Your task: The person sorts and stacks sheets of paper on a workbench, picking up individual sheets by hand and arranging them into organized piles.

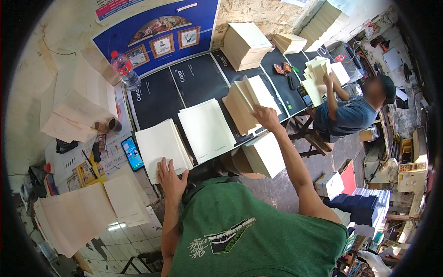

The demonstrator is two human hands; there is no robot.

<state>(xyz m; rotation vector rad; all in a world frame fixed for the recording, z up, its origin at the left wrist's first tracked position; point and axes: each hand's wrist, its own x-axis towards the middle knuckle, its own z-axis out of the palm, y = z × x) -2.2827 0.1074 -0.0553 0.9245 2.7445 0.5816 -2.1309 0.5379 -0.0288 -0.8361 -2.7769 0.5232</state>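
Note:
My left hand [171, 179] rests with fingers spread on the near edge of a low stack of cream paper [161, 145]. My right hand [266, 117] reaches to a taller stack of folded cream sheets [241, 107]. Its fingers are curled over the near edge of the top sheets [263, 92], some of which lean up apart from the rest; the fingertips are partly hidden. Between my two hands lies another low cream paper stack [205, 129].
A black-topped table [157, 106] carries a tall paper block [247, 44]. At its left are a phone [132, 153], a plastic bottle [124, 69] and a large paper pile [83, 99]. Paper stands on a stool [264, 154] below. A co-worker [348, 111] sits at right handling sheets.

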